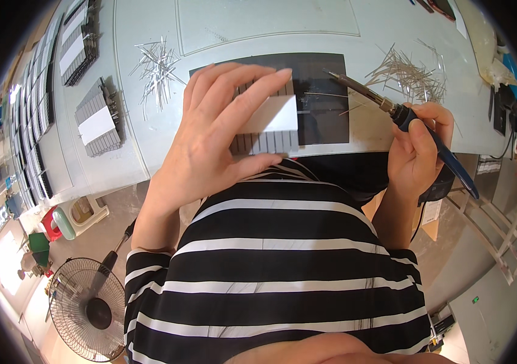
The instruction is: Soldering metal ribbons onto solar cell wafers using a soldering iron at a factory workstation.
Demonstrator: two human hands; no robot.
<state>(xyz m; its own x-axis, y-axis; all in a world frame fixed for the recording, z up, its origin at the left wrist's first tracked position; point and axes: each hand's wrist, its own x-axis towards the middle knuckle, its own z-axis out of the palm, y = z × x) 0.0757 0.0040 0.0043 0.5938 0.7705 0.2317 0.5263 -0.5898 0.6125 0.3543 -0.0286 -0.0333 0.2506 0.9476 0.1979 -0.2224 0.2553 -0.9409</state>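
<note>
My left hand (pixel 207 130) spans a small block of grey, dark-lined pieces with a white panel (pixel 273 115) across its middle, thumb at the near side and fingers at the far side. The block is over a dark mat (pixel 325 124) near the table's front edge. In my right hand (pixel 415 151) is a soldering iron (pixel 399 115), gripped by its blue handle, its metal tip pointing up and left over the mat. Below the tip, a few thin wire-like strips (pixel 325 94) lie on the mat. The left palm hides part of the block.
Loose piles of thin silvery strips lie on the table (pixel 143 24), one pile (pixel 156 70) left of the mat and another (pixel 410 73) at its right. Similar grey blocks (pixel 97 124) and long rows stand further left. A fan (pixel 88 309) and a metal frame (pixel 495 224) are below table level.
</note>
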